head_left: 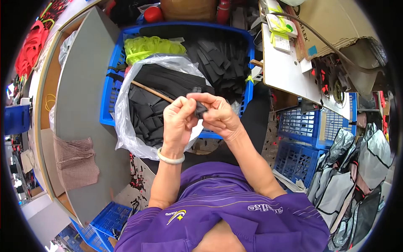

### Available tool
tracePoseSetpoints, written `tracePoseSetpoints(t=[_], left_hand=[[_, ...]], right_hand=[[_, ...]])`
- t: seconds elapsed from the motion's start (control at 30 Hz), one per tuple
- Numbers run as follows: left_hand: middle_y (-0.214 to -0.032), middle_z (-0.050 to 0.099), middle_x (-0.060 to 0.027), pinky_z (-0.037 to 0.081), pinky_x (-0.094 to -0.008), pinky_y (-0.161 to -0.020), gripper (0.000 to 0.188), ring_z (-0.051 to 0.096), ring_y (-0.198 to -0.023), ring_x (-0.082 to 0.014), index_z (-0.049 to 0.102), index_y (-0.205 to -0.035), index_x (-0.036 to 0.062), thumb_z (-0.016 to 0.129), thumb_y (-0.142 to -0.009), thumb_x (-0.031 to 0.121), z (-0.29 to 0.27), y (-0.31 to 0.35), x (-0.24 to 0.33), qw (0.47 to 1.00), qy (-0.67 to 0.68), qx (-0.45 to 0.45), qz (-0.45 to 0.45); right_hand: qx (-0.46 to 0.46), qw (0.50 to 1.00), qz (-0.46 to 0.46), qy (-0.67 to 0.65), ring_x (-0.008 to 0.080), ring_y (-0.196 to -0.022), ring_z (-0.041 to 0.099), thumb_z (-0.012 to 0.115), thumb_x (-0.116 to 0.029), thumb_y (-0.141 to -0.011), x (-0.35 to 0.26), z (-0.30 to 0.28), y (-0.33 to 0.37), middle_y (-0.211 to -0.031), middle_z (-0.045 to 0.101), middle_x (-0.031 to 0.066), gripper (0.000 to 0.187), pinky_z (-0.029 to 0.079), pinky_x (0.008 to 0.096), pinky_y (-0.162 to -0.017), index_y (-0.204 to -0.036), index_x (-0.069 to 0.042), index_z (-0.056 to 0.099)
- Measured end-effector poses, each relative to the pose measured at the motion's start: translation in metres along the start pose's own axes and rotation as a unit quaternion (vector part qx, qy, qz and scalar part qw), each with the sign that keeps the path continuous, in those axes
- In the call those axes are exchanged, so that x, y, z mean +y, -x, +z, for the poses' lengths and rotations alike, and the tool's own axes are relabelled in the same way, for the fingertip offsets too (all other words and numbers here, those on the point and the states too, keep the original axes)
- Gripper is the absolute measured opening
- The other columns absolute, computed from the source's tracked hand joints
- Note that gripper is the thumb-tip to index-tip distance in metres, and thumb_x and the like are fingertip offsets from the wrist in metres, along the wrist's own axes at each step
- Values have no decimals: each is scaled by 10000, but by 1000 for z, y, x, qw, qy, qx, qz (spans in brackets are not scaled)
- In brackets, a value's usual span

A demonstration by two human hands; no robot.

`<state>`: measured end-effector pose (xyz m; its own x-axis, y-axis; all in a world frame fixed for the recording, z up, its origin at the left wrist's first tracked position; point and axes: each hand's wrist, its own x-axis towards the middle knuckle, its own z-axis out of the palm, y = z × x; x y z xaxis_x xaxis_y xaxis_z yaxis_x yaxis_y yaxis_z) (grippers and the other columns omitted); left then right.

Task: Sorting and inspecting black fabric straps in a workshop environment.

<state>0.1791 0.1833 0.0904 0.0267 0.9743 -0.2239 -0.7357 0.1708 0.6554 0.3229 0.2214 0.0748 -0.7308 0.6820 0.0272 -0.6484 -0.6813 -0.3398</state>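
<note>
A blue crate (pixel 107 119) lies at eleven o'clock, and before it my left hand (pixel 178 117) and right hand (pixel 222 116), both pinched closed, hold a small black piece (pixel 200 111) between them, just toward twelve from centre.

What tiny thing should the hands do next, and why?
I'd say the right hand could gently pull the black cloth a bit straighter while the left hand pinches it. The cloth looks bunched up, and both hands have their fingers on it. The plastic bag below holds flatter black strips.
</note>
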Motion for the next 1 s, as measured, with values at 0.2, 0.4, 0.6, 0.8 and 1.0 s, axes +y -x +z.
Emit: tracePoseSetpoints(t=[0.2,0.4,0.6,0.8,1.0], left_hand=[[-619,484,23,292,-159,-442,204,359,-469,-29,510,-729,77,628,-881,143,8,-2,3,999,47,4,5],[-586,485,41,311,-155,-410,187,374,-440,-10,511,-760,92,592,-907,176,-2,-11,1,996,-76,10,52],[-635,523,20,396,-181,-462,161,468,-501,-50,552,-780,50,634,-877,150,4,-11,0,999,-24,38,20],[-792,610,-78,514,-227,-587,154,628,-659,-129,619,-1005,-47,592,-879,36,-1,-2,12,961,-258,-16,99],[-754,611,-81,499,-225,-540,155,616,-621,-121,624,-1000,-36,562,-858,-31,-7,2,-1,886,-415,-11,207]], right_hand=[[-21,999,-42,-24,20,-444,442,612,82,-737,-10,3,-14,-780,621,53,548,320,157,-386,-1262,80,456],[83,994,-70,-26,13,-378,399,629,2,-812,5,10,-12,-639,535,8,540,322,160,-334,-1304,61,413],[103,993,-53,29,20,-362,398,659,3,-786,-11,17,-10,-600,519,2,471,317,156,-326,-1212,75,471],[178,961,-69,199,116,-553,620,672,-29,-795,-19,15,1,-729,644,82,351,441,175,-446,-1119,48,560],[234,934,-114,243,121,-587,636,679,-23,-788,-5,12,1,-749,658,92,271,457,177,-474,-1038,38,594]])
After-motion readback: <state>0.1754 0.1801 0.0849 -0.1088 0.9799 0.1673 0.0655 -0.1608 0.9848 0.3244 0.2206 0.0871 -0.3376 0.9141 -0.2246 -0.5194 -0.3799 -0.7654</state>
